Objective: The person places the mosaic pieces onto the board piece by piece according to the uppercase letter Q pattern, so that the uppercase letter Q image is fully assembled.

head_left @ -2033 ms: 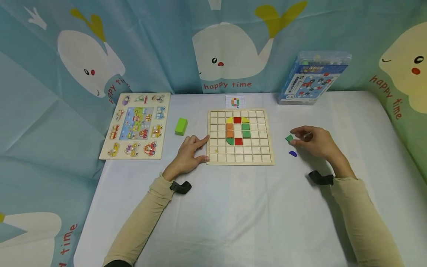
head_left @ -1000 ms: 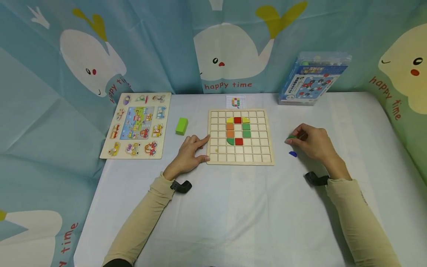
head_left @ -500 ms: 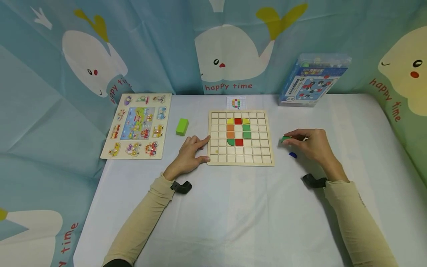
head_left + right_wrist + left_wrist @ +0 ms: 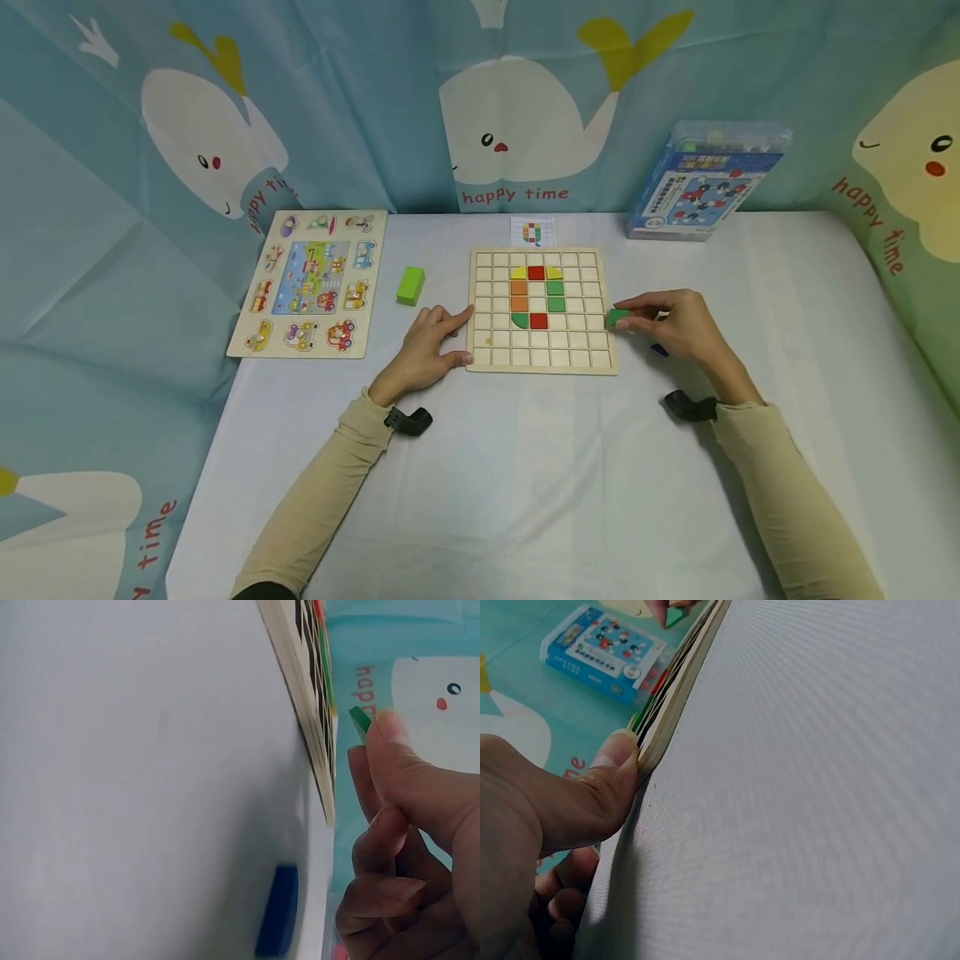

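Note:
A square wooden grid board [image 4: 540,368] lies mid-table, with red, yellow, orange and green tiles forming a ring in its cells. My left hand [image 4: 429,346] rests at its left edge. The index finger and thumb touch that edge well apart, and the thumb [image 4: 615,761] presses on the rim. At the board's right edge my right hand [image 4: 675,323] pinches a small green tile [image 4: 617,317] between thumb and fingertips, raised off the table in the right wrist view. Its full shape is partly hidden. Below this hand lies a blue half-round tile [image 4: 659,350], partly covered.
A pattern card [image 4: 532,232] sits behind the board. To the left are a light green block [image 4: 410,286] and a vehicle picture puzzle [image 4: 371,292]. A blue boxed set [image 4: 705,187] stands at the back right, before the whale-print curtain [image 4: 405,100].
My right hand has picked up the green tile from the table and carried it left to the board's right edge. The left hand has stayed in place.

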Available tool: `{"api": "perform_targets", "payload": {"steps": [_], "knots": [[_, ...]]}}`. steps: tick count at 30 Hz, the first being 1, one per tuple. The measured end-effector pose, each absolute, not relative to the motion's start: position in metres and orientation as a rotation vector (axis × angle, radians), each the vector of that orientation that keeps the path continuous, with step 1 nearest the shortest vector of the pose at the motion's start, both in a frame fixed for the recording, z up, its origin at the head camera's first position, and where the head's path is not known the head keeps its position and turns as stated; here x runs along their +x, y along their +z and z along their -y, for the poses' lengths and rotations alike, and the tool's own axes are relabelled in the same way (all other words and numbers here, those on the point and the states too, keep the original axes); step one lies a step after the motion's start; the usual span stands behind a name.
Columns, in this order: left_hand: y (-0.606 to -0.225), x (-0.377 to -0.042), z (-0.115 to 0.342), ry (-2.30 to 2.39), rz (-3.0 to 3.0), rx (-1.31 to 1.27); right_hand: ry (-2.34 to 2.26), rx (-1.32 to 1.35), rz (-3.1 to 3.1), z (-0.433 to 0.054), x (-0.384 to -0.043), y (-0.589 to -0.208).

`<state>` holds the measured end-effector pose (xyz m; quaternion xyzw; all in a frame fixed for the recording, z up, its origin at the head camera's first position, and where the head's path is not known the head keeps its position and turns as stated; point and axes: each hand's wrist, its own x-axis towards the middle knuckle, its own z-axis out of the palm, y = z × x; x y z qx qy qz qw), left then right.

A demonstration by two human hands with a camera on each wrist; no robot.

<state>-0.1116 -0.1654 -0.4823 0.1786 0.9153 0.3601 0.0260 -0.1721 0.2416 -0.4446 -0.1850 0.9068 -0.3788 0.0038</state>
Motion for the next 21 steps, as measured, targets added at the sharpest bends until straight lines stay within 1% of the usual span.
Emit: {"api": "perform_targets", "payload": {"steps": [13,21], "knots": [[-0.483,-0.112,0.166,1.110,-2.829,0.568,-1.245,-0.587,-2.680,-0.217,-0.172,-0.453],[-0.483,-0.112,0.166,1.121,-2.827,0.567,-1.224,-0.645,-2.640,-0.206,-0.173,-0.451]]}}
